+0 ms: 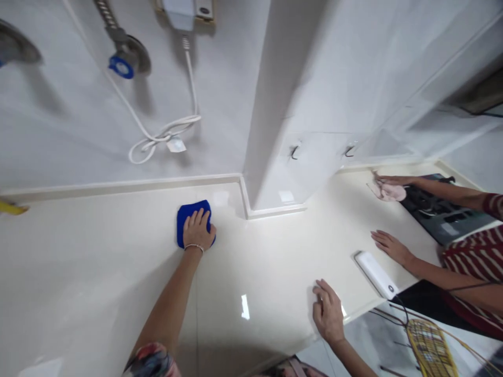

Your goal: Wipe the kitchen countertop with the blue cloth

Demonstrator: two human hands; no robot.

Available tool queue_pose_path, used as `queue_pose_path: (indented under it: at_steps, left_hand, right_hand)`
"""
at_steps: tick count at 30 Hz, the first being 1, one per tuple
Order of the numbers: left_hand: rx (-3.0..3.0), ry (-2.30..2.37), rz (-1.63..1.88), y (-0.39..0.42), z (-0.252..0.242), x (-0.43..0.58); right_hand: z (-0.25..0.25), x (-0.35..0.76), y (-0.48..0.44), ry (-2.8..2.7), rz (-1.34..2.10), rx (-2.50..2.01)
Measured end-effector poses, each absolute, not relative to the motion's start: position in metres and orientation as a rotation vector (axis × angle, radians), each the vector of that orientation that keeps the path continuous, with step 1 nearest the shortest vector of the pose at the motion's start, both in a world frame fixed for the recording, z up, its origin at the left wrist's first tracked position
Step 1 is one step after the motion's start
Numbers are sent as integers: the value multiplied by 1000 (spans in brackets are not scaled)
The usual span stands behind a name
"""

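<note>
My left hand (197, 229) lies flat on a blue cloth (187, 215), fingers spread, pressing it onto the cream countertop (98, 262) near the foot of a white wall column (283, 104). A thin bracelet circles that wrist. My right hand (328, 313) rests near the counter's front edge, fingers loosely apart, holding nothing.
Another person in a red striped top stands at the right, one hand (391, 247) flat on the counter, the other on a pink cloth (389, 191) by a black stove (444, 214). A white oblong device (376, 274) lies near the edge. A white cord (165, 133) hangs on the wall.
</note>
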State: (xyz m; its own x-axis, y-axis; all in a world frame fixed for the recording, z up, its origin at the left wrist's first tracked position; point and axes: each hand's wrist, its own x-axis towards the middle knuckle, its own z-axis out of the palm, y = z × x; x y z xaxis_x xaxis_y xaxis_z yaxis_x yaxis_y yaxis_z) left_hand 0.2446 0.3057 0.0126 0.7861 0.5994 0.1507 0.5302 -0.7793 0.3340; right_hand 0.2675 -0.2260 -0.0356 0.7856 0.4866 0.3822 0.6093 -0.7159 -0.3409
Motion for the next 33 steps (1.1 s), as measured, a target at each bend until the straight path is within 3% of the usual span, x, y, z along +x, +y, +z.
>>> queue_pose_path:
  at_steps: [9, 18, 33]
  left_hand:
    - [2705, 1073, 404, 350, 17, 313]
    - [2726, 1057, 198, 363, 34, 321]
    - [2845, 908, 229, 280, 23, 230]
  right_hand:
    - [-35, 268, -233, -812, -310, -2468]
    - [-43, 270, -229, -822, -359, -2430]
    - [-39, 272, -205, -729, -450, -2401]
